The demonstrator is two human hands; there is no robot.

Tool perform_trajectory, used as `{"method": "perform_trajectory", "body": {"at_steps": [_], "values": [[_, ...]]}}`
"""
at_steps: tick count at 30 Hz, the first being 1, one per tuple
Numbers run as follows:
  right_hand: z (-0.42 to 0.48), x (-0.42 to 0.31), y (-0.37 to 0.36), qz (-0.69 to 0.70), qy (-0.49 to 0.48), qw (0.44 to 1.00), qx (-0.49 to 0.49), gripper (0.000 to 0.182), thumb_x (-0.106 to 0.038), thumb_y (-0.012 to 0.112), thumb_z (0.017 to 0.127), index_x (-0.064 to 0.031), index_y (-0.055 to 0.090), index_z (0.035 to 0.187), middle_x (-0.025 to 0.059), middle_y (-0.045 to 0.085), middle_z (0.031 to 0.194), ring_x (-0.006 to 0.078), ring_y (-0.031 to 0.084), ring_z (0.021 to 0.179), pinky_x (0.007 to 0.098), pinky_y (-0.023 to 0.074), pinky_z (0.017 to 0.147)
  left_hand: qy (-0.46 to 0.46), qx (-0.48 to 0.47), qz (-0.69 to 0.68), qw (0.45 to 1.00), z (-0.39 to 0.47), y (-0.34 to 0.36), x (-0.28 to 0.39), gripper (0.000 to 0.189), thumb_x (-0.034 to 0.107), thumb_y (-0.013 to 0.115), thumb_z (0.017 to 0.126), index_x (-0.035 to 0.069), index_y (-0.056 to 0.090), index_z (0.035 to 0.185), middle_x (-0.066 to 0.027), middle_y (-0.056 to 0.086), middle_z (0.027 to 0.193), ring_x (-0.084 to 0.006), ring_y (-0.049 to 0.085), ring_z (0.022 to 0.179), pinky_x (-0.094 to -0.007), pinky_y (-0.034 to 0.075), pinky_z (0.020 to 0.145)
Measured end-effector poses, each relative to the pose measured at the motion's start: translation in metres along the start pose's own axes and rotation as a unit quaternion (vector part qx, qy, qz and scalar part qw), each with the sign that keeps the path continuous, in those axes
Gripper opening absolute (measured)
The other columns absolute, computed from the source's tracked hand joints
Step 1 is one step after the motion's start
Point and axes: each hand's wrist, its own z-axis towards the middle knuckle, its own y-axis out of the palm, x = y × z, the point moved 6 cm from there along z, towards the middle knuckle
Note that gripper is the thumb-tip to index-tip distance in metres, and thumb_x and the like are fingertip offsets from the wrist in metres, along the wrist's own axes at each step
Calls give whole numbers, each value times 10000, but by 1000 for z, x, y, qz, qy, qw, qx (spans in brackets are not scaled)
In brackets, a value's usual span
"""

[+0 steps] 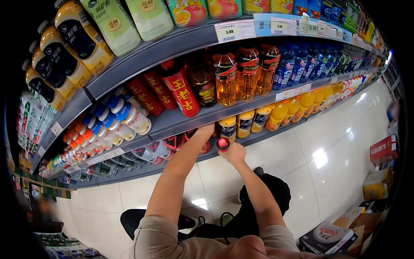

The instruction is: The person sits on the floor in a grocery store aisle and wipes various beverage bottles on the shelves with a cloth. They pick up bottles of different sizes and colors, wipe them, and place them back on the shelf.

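My right hand (236,152) grips a dark bottle with a red cap (223,144), seen from above at the front of the bottom shelf. My left hand (207,129) reaches in under the edge of the middle shelf (181,124). Its fingers are hidden there, so what it touches does not show. Just left of that wrist are large dark bottles with red carry handles (174,142). Yellow bottles with dark labels (245,124) stand on the bottom shelf to the right of my hands.
Red bottles (181,89), amber drink bottles (225,79) and white bottles with blue caps (131,116) line the middle shelf. The upper shelf edge (155,55) juts out above. Cardboard boxes (326,238) lie on the tiled floor (300,181) at right. My knees are bent below.
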Motion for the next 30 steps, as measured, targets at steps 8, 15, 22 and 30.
{"method": "perform_trajectory", "body": {"at_steps": [8,15,22,30], "values": [[26,-30,31,40,4,998,41,775,-573,952,673,-153,694,1271,169,817,996,392,795,909,511,634,795,21,-58,-14,998,3,-2,-10,567,201,799,892,-21,613,1380,-248,630,1421,-423,633,1267,-481,507,1113],[53,-35,72,28,14,998,55,727,-581,951,676,-97,690,1152,155,795,1018,377,792,909,507,642,782,72,-92,-24,993,-25,-35,2,540,196,844,842,-4,662,1309,-222,648,1377,-410,655,1203,-483,524,1079],[63,-38,77,-21,-8,998,59,721,-652,903,735,-23,696,1019,172,809,928,369,809,879,475,650,760,225,-38,-93,969,-117,-244,68,514,191,889,792,13,710,1239,-195,666,1333,-398,677,1139,-484,541,1045],[41,-33,61,-116,4,991,-72,767,-608,951,703,-46,747,1183,137,816,1135,309,802,1063,435,646,874,-127,273,-390,870,2,-326,-22,910,306,959,835,-45,455,1506,-245,549,1418,-373,589,1274,-471,480,1100]]}}
